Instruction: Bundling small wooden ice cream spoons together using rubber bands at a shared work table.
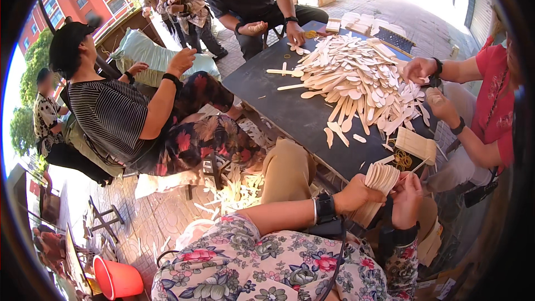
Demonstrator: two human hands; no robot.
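Note:
A thick stack of wooden spoons (382, 177) stands upright in my left hand (359, 195), whose fingers are wrapped round it. Close beside the stack, my right hand (408, 200) is closed in a pinch. A thin wooden spoon (420, 165), seen nearly edge-on, sticks up from its fingertips. Just beyond my hands, yellow rubber bands (402, 160) lie on the dark table (262, 86) next to a bundle of wooden spoons (416, 146). A large heap of loose wooden spoons (356, 69) covers the table's middle.
Co-workers sit at the far side, at the right and at the left; the far person's hand (295, 34) touches spoons. More wooden pieces (237, 189) are piled low at my left. A red bucket (117, 277) and a folding stool (106, 217) stand on the paving.

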